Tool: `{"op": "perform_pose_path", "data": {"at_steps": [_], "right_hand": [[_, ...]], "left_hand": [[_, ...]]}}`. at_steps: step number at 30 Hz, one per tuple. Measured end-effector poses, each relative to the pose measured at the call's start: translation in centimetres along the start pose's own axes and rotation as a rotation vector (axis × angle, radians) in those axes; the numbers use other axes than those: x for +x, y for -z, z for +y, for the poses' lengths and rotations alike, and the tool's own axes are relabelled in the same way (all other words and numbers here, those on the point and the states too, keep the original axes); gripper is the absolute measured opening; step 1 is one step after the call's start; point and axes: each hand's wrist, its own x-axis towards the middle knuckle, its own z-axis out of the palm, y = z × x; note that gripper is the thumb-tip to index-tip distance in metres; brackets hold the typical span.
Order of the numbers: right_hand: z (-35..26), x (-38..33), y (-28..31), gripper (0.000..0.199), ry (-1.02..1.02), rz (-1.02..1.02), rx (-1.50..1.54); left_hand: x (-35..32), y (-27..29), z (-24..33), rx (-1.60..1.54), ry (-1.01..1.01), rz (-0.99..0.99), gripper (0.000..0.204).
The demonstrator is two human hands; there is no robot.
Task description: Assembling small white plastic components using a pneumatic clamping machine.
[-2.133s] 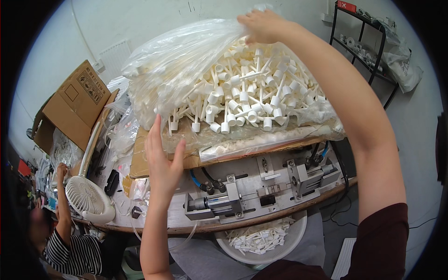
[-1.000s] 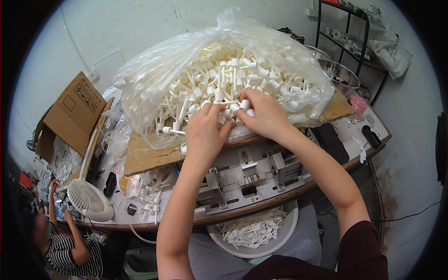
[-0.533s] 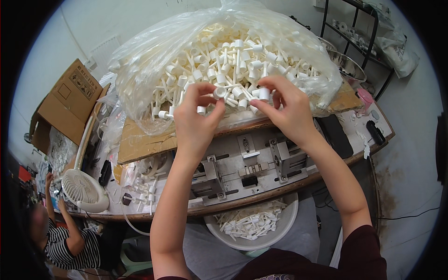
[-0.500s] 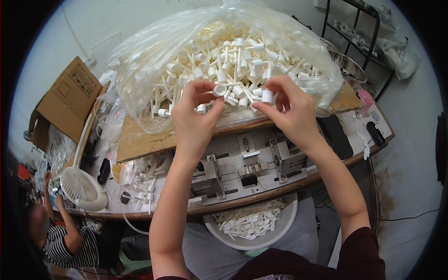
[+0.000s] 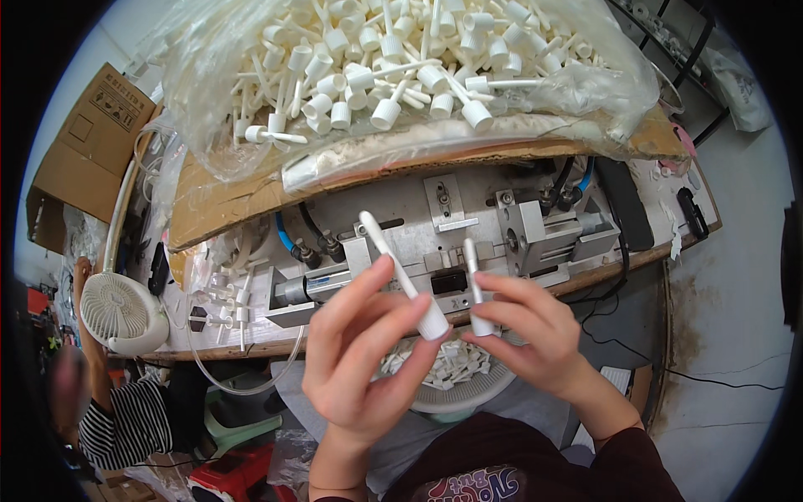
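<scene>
My left hand (image 5: 360,360) pinches a white cap with a stick (image 5: 433,321), its stick tilted up and to the left. In my right hand (image 5: 535,335) is a second white cap with a stick (image 5: 483,326), held nearly upright. Both caps point down, close together but apart, above the front edge of the bench. Just behind them stands a metal fixture (image 5: 525,238) with a clamp block on each side and a dark slot at its middle, partly hidden by my hands. Beyond it, a clear plastic bag (image 5: 201,109) spills a heap of similar capped sticks (image 5: 389,113).
The bag lies on a cardboard sheet (image 5: 209,213). A white basin (image 5: 447,402) of small white pieces sits below the bench edge. At left are a white fan (image 5: 124,314), an open cardboard box (image 5: 92,142) and another person in a striped top (image 5: 130,422). Black cables hang at right.
Both hands have come from the heap back toward me, each carrying a capped stick, now in front of the fixture. The view has tilted downward.
</scene>
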Motion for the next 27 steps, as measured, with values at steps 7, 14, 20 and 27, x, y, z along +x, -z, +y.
{"op": "perform_pose_path", "data": {"at_steps": [7,14,20,27], "right_hand": [[0.3,-0.4,-2.5,0.017,0.165,-0.091,-0.449],[0.1,0.8,-3.2,0.012,0.142,-0.068,-0.49],[-0.4,1.0,-2.9,0.011,0.151,-0.118,-0.543],[-0.7,2.1,-1.3,0.023,0.035,-0.164,-0.302]], "left_hand": [[-2.0,0.1,-0.5,0.08,0.033,-0.04,0.042],[-2.9,0.0,-1.0,0.089,0.052,-0.062,0.04],[-3.0,-0.5,-1.2,0.057,0.08,-0.046,0.038],[-3.1,-0.8,-1.5,0.07,0.028,-0.137,0.041]]}}
